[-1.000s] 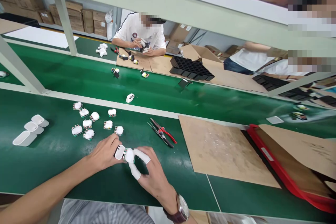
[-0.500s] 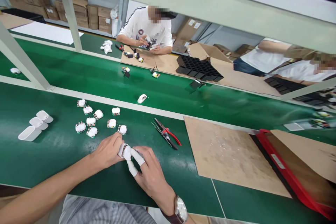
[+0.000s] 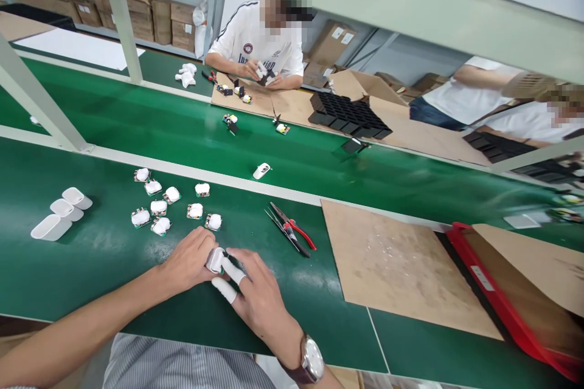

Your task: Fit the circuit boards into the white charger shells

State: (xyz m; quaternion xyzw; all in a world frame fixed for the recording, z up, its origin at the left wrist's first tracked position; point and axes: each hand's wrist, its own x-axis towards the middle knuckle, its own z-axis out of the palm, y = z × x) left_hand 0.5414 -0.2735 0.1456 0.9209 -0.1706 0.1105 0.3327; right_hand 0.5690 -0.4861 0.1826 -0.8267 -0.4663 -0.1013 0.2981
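Observation:
My left hand (image 3: pixel 188 257) is closed around a small white plastic casing (image 3: pixel 213 261), its open end turned toward my right hand. A small circuit board with a white lump on it (image 3: pixel 221 261) sits mostly inside that opening, a bit of green edge showing. My right hand (image 3: pixel 263 299), with white finger cots on thumb and forefinger, has its fingertips on the board. Several similar circuit boards with white lumps (image 3: pixel 160 226) lie just beyond my left hand. Farther left stand three white casings (image 3: pixel 51 228) in a slanting row.
Red-handled pliers (image 3: pixel 292 226) and tweezers (image 3: pixel 279 225) lie right of my hands. Beyond them are a cardboard sheet (image 3: pixel 387 261) and a red-edged tray (image 3: pixel 493 292). A green conveyor belt (image 3: pixel 182 127) carries scattered parts. Across it, a co-worker (image 3: pixel 262 42) handles a part.
The circuit board has gone deeper into the white casing, and my right fingers have moved left with it. Parts on the belt have shifted to the right.

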